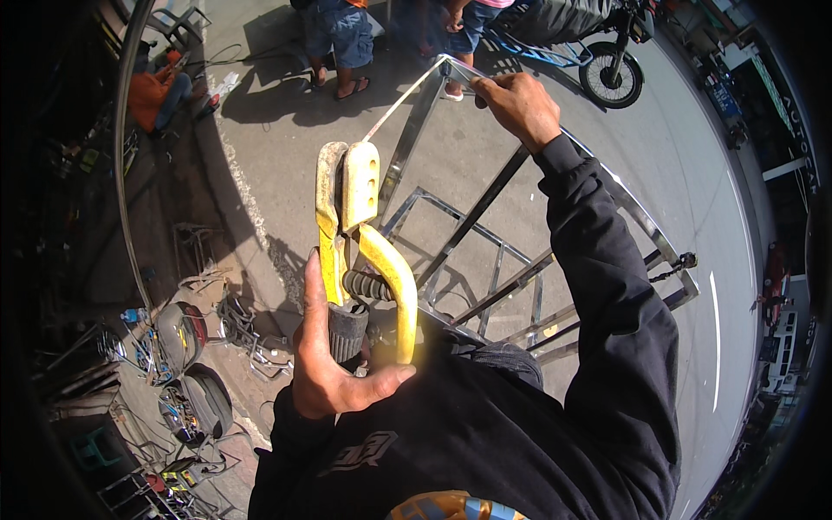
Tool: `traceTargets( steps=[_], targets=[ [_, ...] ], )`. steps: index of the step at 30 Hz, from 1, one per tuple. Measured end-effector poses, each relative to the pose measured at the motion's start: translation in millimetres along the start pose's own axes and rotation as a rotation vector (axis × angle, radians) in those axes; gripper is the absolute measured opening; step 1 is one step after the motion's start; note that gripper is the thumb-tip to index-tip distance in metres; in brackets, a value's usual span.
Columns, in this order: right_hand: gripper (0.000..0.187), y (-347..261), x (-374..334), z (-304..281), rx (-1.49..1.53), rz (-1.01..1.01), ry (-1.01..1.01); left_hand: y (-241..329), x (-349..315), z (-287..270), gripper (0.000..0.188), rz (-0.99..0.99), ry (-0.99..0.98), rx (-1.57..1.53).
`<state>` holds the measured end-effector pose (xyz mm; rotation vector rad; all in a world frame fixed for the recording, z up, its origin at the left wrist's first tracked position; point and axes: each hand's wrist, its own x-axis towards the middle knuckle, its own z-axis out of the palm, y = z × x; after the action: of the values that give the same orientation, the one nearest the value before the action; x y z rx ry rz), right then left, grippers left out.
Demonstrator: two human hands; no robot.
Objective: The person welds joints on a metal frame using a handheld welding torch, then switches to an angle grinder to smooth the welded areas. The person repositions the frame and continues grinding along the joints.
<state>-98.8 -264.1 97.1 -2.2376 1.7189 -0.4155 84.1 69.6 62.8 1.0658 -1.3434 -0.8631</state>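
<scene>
Sunlit pavement [277, 165] spreads around, with a road [685, 295] at three o'clock, a motorcycle [611, 74] between one and two, a standing person [342, 39] at eleven and metal clutter [182, 407] at eight. Just off centre toward ten, the left hand [334, 377] wraps a yellow electrode holder [393, 273] — its rod [405, 99] slanting to a metal frame [407, 143], whose corner the right hand [524, 108] pinches.
</scene>
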Motion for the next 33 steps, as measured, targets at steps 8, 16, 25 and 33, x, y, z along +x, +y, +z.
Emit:
traceTargets(
  steps=[8, 16, 25, 33],
  targets=[
    [0.05, 3.2, 1.8, -0.4, -0.074, 0.005, -0.003, -2.0, 0.6, -1.0, 0.126, 0.017, -0.01, 0.03],
    [0.051, 2.6, 1.3, -0.4, 0.005, -0.037, -0.001, -6.2, 0.6, -0.1, 0.128, 0.058, 0.02, 0.002],
    [0.049, 0.6, 2.4, 0.0, 0.001, -0.009, -0.018, -7.8, 2.2, -0.9, 0.127, 0.04, -0.009, -0.03],
    [0.045, 5.8, 5.5, 2.4, -0.013, -0.104, 0.01, -5.9, 2.5, -1.5, 0.127, 0.029, -0.012, -0.033]
  ],
)
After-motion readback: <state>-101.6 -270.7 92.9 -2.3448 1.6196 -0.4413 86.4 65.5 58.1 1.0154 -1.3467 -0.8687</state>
